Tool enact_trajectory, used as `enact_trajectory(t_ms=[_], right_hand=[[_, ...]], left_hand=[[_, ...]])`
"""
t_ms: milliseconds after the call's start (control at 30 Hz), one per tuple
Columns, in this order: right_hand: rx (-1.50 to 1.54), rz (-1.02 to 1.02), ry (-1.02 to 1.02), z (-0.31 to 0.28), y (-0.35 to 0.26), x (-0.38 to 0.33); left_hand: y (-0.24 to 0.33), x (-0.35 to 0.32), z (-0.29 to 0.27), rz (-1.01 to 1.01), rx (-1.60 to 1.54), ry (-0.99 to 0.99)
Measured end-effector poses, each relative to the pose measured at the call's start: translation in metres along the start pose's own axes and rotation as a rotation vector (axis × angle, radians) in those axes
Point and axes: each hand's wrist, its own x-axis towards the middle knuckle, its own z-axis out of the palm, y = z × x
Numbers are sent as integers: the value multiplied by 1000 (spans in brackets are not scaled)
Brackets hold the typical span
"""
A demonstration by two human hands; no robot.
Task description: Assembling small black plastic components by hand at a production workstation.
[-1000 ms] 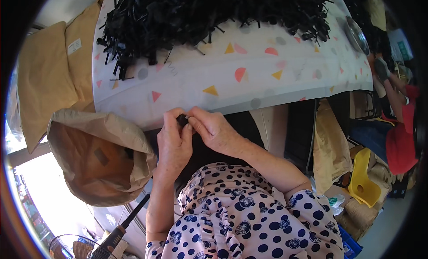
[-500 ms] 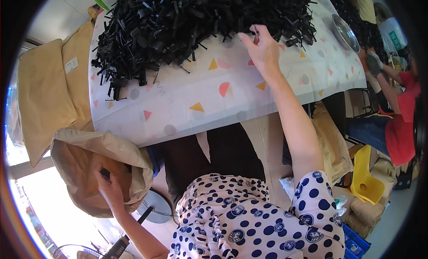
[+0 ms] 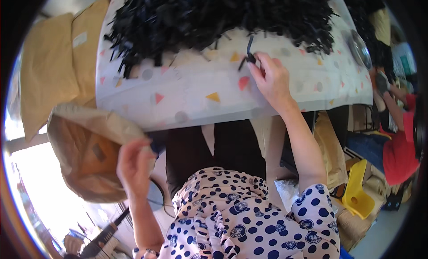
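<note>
My right hand (image 3: 273,77) is over the table, pinching a small black plastic part (image 3: 250,58) with thin prongs between thumb and fingers. Just beyond it lies a large heap of similar black plastic parts (image 3: 200,22), blurred by motion. At the left, my left hand (image 3: 134,165) hovers by the near right rim of an open brown paper sack (image 3: 73,169). Its fingers are smeared by motion, and nothing shows clearly in them. A dark piece (image 3: 98,152) shows inside the sack.
The table (image 3: 187,105) wears a white cloth with coloured shapes. Large brown paper packages (image 3: 47,71) lean at the left. A round metal dish (image 3: 359,49) sits at the table's right edge. A yellow chair (image 3: 358,194) and a person in red (image 3: 401,156) are at the right.
My left hand has come out of the sack, where it held a black part, to its right rim. My right hand has drawn back from the heap with a black part.
</note>
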Motion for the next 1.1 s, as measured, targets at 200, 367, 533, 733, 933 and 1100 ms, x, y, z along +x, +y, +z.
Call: enact_trajectory(t_ms=[200,367,533,733,933,1100], right_hand=[[63,-511,-193,-10,-49,-28],[72,-735,-268,-8,-75,-34],[83,-785,-315,-9,-78,-41],[289,-565,-327,-3,-83,-58],[845,333,-591,-2,-117,-81],[1008,484,-570,7,-128,-81]], left_hand=[[18,43,71,-249,-513,-471],[-5,43,73,-439,-889,-734],[-16,29,78,-562,-1066,-718],[-25,24,76,-585,-1093,-655],[-4,16,81,-236,-591,-400],[-4,14,87,-42,-431,-295]])
